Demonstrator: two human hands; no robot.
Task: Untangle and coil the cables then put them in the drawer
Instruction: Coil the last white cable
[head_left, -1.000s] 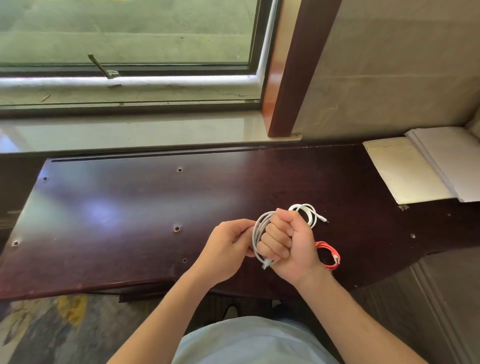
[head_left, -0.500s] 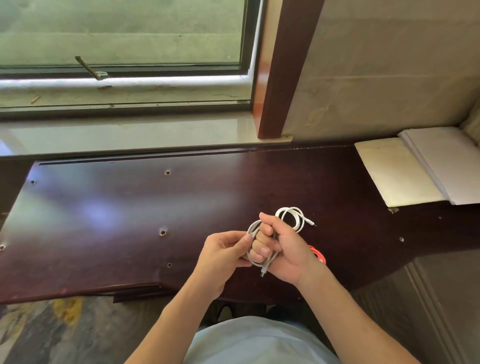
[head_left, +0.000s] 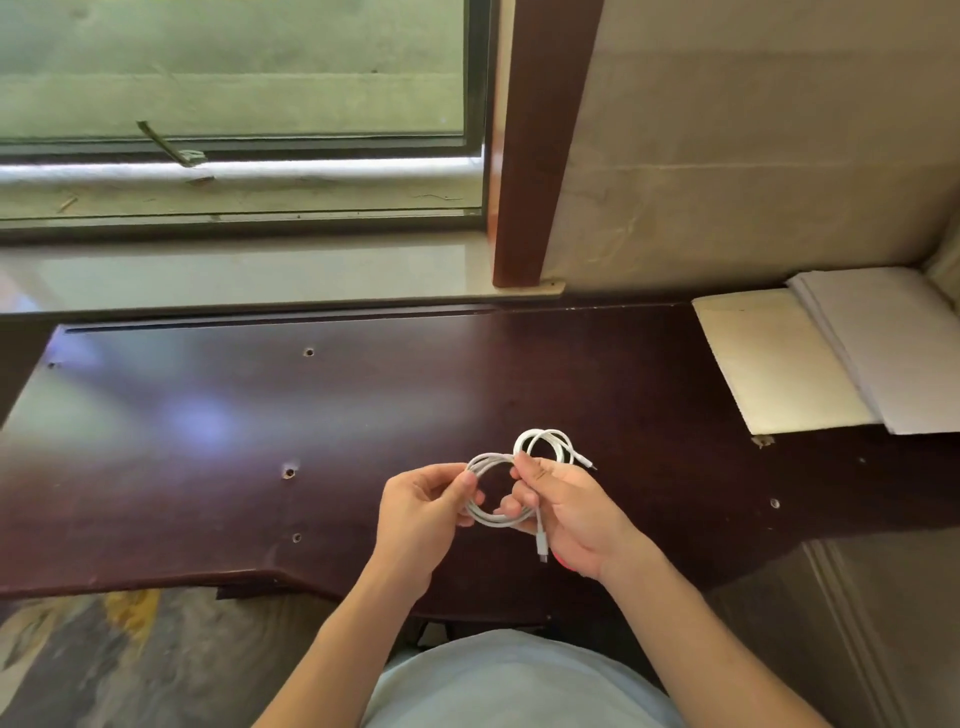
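Both hands held one grey cable coil (head_left: 491, 512) above the table (head_left: 208, 415): left hand (head_left: 423, 506) pinching its left side, right hand (head_left: 576, 514) gripping the right. I saw a white coil (head_left: 545, 444) lying finished behind; something red, perhaps another cable, hid under my right palm. No drawer showed, so stowing remained.

No legible text, label, brand, number or sign appears on any surface; the white sheets (head_left: 878, 348) on the table (head_left: 208, 415) show no readable print.
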